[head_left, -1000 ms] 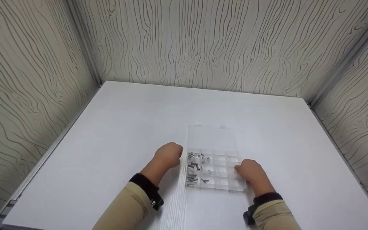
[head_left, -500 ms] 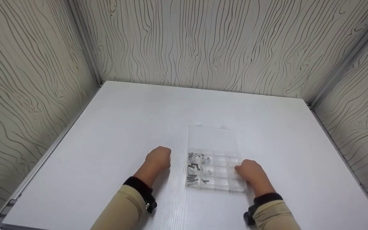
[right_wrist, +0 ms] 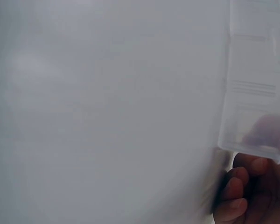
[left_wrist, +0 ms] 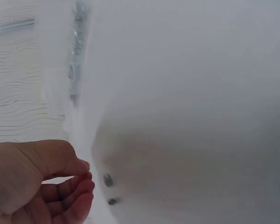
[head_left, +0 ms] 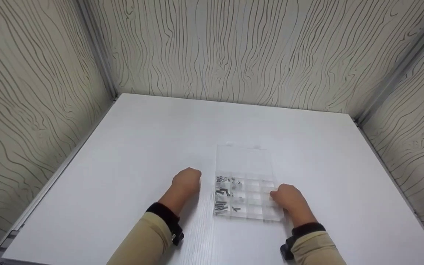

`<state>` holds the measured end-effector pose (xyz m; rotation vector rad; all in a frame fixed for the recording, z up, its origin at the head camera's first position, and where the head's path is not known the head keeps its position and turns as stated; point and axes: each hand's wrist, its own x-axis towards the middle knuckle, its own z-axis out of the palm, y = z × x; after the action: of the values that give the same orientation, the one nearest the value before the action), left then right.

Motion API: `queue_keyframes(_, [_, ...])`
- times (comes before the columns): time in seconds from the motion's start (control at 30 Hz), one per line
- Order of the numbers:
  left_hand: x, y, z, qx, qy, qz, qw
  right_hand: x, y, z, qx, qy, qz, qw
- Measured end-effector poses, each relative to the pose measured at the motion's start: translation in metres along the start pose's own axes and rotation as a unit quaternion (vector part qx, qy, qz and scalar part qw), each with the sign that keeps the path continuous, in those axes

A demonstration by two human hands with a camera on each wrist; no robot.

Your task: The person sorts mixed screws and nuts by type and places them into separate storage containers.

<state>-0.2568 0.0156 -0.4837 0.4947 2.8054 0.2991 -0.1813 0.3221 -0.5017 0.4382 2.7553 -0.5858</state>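
A clear plastic compartment box [head_left: 254, 209] lies on the white table with its lid [head_left: 244, 159] folded back. Screws [head_left: 221, 206] and other small metal hardware [head_left: 223, 179] fill its left-hand compartments. My right hand [head_left: 290, 202] grips the right wall, thumb over the rim; in the right wrist view, fingers curl just below the box corner [right_wrist: 252, 140]. My left hand [head_left: 187, 183] is low over the table, left of the box, thumb against curled fingertips. Nothing shows between them. Small dark pieces [left_wrist: 108, 180] lie beside those fingertips in the left wrist view, hidden in the head view.
The white tabletop [head_left: 153, 129] spreads around the box on all sides. Wood-grain panels [head_left: 215, 48] stand behind it and at both sides, with grey metal posts [head_left: 98, 48] in the corners.
My left hand has drawn away from the box's left edge, then come slightly back to the right. The right hand and the box have stayed put.
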Motion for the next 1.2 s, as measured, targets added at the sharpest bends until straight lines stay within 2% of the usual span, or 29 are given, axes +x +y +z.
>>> queue_keyframes(0.17, [0.001,0.021,-0.001,-0.019,0.049,0.052,0.9973,0.0,0.0,0.001,0.002,0.001,0.002,1.0])
queue_keyframes(0.27, [-0.001,0.038,-0.002,-0.043,0.06,0.083,0.9938,0.001,0.0,0.001,0.001,0.001,0.003,1.0])
queue_keyframes(0.37, [-0.003,0.052,0.0,-0.053,0.066,0.126,0.9884,0.0,0.0,0.001,-0.001,0.002,-0.001,1.0])
queue_keyframes(0.47, [-0.005,0.062,0.004,-0.04,0.071,0.167,0.9826,0.0,-0.001,0.001,-0.001,0.003,-0.005,1.0])
queue_keyframes(0.57, [-0.006,0.071,0.008,-0.015,0.068,0.186,0.98,-0.001,-0.002,0.001,-0.002,0.002,-0.007,1.0])
queue_keyframes(0.73, [-0.008,0.08,0.009,0.006,0.054,0.187,0.9808,-0.004,-0.003,-0.002,0.0,-0.002,-0.004,1.0])
queue_keyframes(0.9, [-0.01,0.078,0.009,0.002,0.054,0.182,0.9818,-0.004,-0.004,-0.003,0.0,-0.002,-0.006,1.0])
queue_keyframes(1.07, [-0.006,0.061,0.004,-0.016,0.066,0.178,0.9817,-0.003,-0.003,-0.002,-0.002,-0.002,-0.007,1.0])
queue_keyframes(1.2, [-0.001,0.04,-0.008,-0.008,0.05,0.145,0.9881,-0.002,-0.001,-0.002,-0.003,0.0,-0.01,1.0])
